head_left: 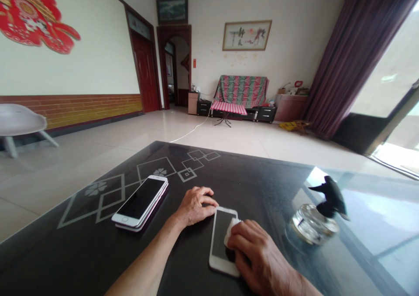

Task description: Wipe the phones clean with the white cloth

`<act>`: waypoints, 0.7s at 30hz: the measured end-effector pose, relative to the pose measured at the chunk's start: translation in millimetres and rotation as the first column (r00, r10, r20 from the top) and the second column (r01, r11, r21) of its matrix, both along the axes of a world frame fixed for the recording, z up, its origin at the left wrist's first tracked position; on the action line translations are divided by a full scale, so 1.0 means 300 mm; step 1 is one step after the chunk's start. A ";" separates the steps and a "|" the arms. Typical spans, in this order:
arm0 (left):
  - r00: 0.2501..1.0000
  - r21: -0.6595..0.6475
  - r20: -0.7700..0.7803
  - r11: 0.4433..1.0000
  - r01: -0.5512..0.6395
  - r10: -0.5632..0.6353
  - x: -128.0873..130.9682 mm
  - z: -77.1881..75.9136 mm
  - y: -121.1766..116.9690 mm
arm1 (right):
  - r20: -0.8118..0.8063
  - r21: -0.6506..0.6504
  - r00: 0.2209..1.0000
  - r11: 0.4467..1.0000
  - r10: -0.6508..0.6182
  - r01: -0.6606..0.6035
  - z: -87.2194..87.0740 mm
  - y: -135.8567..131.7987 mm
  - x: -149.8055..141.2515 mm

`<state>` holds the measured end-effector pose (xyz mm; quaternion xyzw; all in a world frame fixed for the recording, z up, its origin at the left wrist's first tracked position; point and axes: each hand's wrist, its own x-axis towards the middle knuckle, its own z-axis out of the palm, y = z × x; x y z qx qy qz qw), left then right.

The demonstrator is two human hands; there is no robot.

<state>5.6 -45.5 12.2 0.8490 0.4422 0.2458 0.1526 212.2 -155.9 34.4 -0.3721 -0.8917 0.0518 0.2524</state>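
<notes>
A white phone (220, 237) lies face up on the dark table in front of me. My left hand (196, 205) rests at its upper left corner, fingers apart, the thumb tip against the edge. Over the right half of the screen, my right hand (257, 252) is closed on a crumpled white wipe (231, 231), pressed to the glass. Whether the wipe is tissue or cloth, I cannot tell. Left of my hands sits a small stack of phones, with a white-framed phone (142, 202) on top. A clear spray bottle (314, 226) with a black trigger head stands at the right.
The glossy black table (262, 178) has silver square patterns near its left edge. A white chair (21, 119) stands at the far left. Across the tiled floor are a folding table with a striped cover (228, 108) and a cloth-draped object (242, 89). A purple curtain (353, 51) hangs right.
</notes>
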 end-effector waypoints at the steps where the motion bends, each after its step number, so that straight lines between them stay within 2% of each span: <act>1: 1.000 0.003 0.001 1.000 0.001 -0.001 0.000 0.001 -0.001 | 0.001 0.016 0.999 0.999 -0.039 0.039 -0.006 0.015 0.007; 5: 1.000 0.015 -0.001 1.000 0.001 -0.001 0.000 0.004 -0.003 | 0.022 0.063 0.987 0.985 -0.161 0.159 -0.031 0.069 0.034; 8: 1.000 0.010 -0.007 1.000 -0.007 0.007 0.001 0.005 -0.004 | 0.039 0.088 0.977 0.974 -0.211 0.207 -0.027 0.084 0.042; 14: 1.000 0.008 -0.007 1.000 -0.012 0.012 0.002 0.002 -0.003 | 0.079 0.068 0.976 0.977 -0.205 0.200 0.017 0.069 0.042; 21: 1.000 0.005 -0.004 1.000 -0.016 0.016 0.000 -0.003 -0.004 | 0.065 -0.078 0.987 0.985 -0.146 0.151 0.033 0.036 0.030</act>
